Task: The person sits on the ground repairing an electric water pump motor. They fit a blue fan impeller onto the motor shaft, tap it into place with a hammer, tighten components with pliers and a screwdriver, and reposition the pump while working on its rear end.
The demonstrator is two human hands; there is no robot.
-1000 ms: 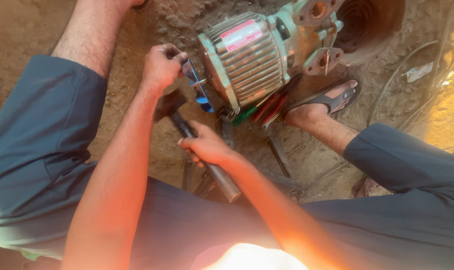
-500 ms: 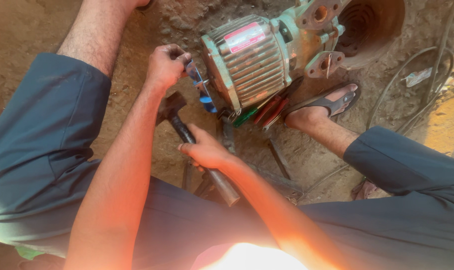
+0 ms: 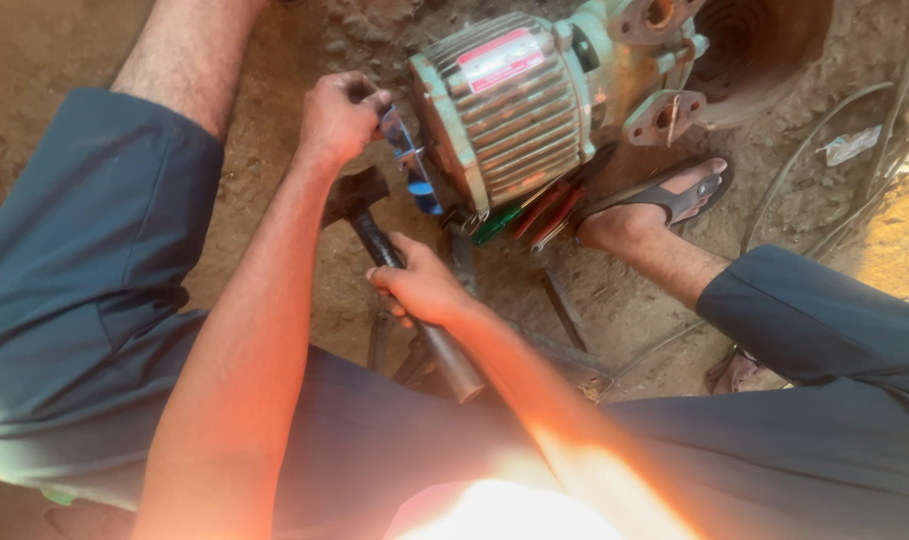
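- Two hands work by the green motor (image 3: 509, 110).
- Right hand (image 3: 422, 285) fingers wrap the hammer (image 3: 379, 235) handle; it slants up-left.
- Left hand (image 3: 339, 115) pinches a small tool just above the hammer head.

right hand (image 3: 424, 285) grips a hammer (image 3: 399, 275); left hand (image 3: 339, 115) holds a tool against the ribbed motor (image 3: 509, 105)

Person seen from above: both forearms bare, with no sleeves or wristwear showing. Left hand (image 3: 339, 115) and right hand (image 3: 424, 287) ungloved. Loose dark blue-grey trousers (image 3: 84, 270) cover both thighs, leaving the shins bare. One foot wears a dark strapped sandal (image 3: 674, 195).
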